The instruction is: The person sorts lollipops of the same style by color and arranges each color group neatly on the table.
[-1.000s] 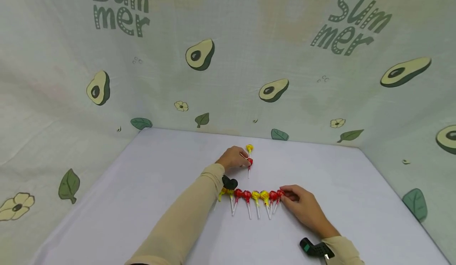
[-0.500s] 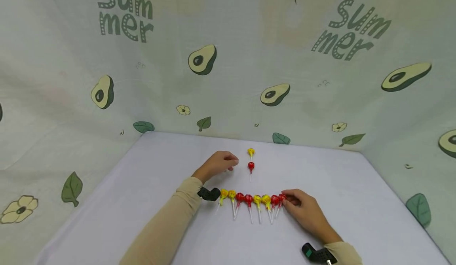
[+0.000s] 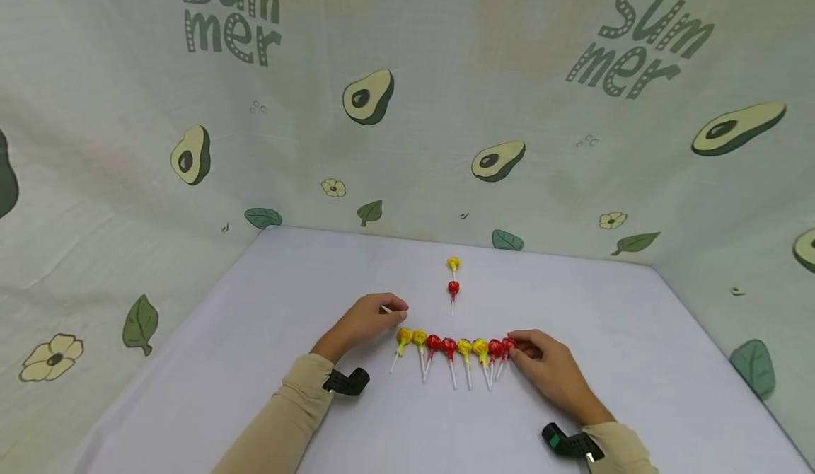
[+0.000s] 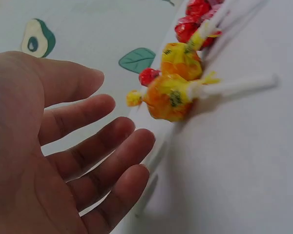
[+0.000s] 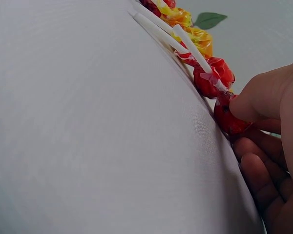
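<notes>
Lining up lollipops seemed the step in hand: a row lay mid-counter. The left hand, fingers relaxed and empty, hovered by its yellow end; the right hand pinched the red end lollipop. Next, probably, fetching the two apart.

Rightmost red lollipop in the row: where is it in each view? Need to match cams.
Head: rightmost red lollipop ends the row at lower centre, against the right hand.
Left wrist: cannot tell; only blurred red heads at the top edge, behind the leftmost yellow lollipop beside the left hand.
Right wrist: right of centre, under the thumb.
Shared landmark: the row of lollipops on the white table.
</notes>
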Tool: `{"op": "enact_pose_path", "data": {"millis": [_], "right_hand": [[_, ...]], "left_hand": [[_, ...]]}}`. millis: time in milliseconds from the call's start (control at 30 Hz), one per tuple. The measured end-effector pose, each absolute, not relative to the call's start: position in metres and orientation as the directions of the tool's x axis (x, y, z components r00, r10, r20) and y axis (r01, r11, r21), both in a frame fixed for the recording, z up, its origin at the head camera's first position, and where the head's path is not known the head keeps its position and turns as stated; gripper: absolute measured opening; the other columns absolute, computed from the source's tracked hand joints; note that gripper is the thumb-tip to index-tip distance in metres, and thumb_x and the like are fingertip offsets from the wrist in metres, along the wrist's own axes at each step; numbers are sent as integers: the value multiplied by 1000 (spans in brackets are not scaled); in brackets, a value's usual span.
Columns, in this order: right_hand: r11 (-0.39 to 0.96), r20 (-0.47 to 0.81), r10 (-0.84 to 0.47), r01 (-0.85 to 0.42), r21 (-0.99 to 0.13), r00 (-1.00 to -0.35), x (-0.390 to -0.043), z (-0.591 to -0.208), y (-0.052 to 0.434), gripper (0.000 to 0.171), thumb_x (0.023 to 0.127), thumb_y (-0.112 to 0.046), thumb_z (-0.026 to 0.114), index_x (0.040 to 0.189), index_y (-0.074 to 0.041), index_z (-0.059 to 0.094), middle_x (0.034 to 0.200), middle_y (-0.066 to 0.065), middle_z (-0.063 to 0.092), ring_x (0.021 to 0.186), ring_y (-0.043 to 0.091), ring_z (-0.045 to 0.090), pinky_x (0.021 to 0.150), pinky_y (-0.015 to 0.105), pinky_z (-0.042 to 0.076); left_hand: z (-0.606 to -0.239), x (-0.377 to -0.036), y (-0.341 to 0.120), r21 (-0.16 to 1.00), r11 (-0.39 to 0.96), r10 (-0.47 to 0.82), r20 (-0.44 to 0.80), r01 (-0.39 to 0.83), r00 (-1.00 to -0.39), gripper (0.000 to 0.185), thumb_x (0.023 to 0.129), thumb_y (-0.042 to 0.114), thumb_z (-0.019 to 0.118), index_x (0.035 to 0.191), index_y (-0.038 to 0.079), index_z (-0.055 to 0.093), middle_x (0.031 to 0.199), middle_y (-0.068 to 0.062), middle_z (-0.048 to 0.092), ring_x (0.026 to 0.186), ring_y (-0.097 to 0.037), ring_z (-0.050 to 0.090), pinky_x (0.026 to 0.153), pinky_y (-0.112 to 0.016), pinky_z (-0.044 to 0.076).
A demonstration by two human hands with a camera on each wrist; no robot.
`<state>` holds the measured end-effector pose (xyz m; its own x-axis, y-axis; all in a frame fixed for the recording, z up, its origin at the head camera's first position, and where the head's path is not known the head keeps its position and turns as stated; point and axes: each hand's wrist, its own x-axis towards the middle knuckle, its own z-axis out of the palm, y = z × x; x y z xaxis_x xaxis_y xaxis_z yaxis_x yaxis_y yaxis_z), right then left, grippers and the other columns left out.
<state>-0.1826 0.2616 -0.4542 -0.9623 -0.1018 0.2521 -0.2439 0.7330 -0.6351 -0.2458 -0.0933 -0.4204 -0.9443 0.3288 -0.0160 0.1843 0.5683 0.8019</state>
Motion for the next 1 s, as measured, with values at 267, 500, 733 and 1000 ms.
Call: {"op": "enact_pose_path", "data": {"millis": [267, 500, 733, 1000], "right_hand": [[722, 227, -82, -215, -658, -970, -181, -459, 260, 28, 92, -26, 75, 118, -14, 72, 96, -7, 67, 88, 10, 61, 77, 28, 50], [704, 245, -96, -239, -668, -965, -177, -463, 258, 30, 91, -26, 77, 117, -12, 72, 95, -8, 67, 87, 8, 61, 77, 28, 51], [709, 248, -82, -231, -666, -965, -177, -462, 260, 30, 90, -25, 77, 117, -13, 72, 96, -8, 69, 87, 8, 63, 77, 28, 52], [712, 280, -83, -253, -655, -956, -182, -458, 263, 27, 90, -21, 78, 115, -13, 73, 95, -8, 69, 85, 8, 63, 76, 28, 52]], "left_hand": [[-444, -237, -108, 824, 527, 378, -7, 209, -926, 25, 97, 29, 66, 116, 14, 70, 107, 5, 66, 96, -14, 60, 85, -38, 49], [-453, -233, -118, 846, 481, 418, 10, 231, -908, 26, 96, 30, 69, 117, 14, 70, 107, 8, 67, 97, -14, 61, 89, -36, 49], [-449, -234, -116, 854, 462, 447, 9, 239, -895, 31, 92, 29, 73, 119, 14, 69, 108, 6, 68, 95, -14, 62, 88, -34, 49], [-448, -237, -114, 839, 462, 485, 32, 287, -874, 32, 92, 26, 74, 122, 15, 69, 107, 8, 65, 97, -14, 60, 87, -32, 48]]}}
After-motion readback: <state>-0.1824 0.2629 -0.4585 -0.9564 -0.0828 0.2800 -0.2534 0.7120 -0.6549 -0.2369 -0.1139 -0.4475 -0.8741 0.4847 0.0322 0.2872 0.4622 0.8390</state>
